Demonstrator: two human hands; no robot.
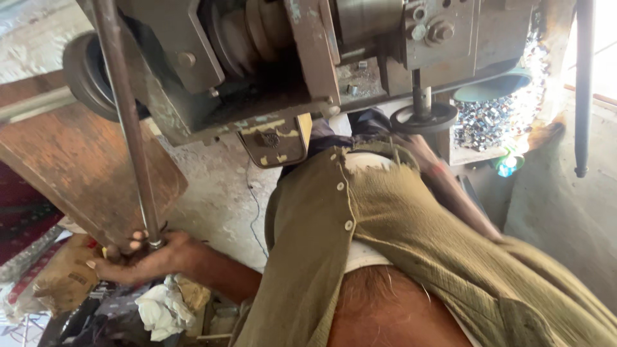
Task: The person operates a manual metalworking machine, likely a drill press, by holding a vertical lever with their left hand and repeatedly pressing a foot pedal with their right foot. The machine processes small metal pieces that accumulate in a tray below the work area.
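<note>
Gripping the lower end of a long steel rod point(128, 122), the left hand point(138, 257) is curling its fingers point(136, 239) around the metal down at the left of the view; the right hand is not showing, the right arm point(450, 193) running up toward the machine and ending behind a small handwheel point(424, 117), so I cannot tell whether that hand is holding anything.

Filling the top of the view, a heavy grey machine point(270, 58) is hanging over everything, with a stepped pulley point(257, 29) in its middle and a dark wheel point(90, 74) at its left side. Below it, the person's olive shirt point(398, 244) is taking up the right half. A rusty brown board point(83, 173) is leaning at the left, and the rod is crossing in front of it, running from the top edge down to the hand. A pile of small shiny metal pieces point(491, 119) is lying at the upper right, near the handwheel. White rags point(164, 308) are lying just below the left hand.
</note>
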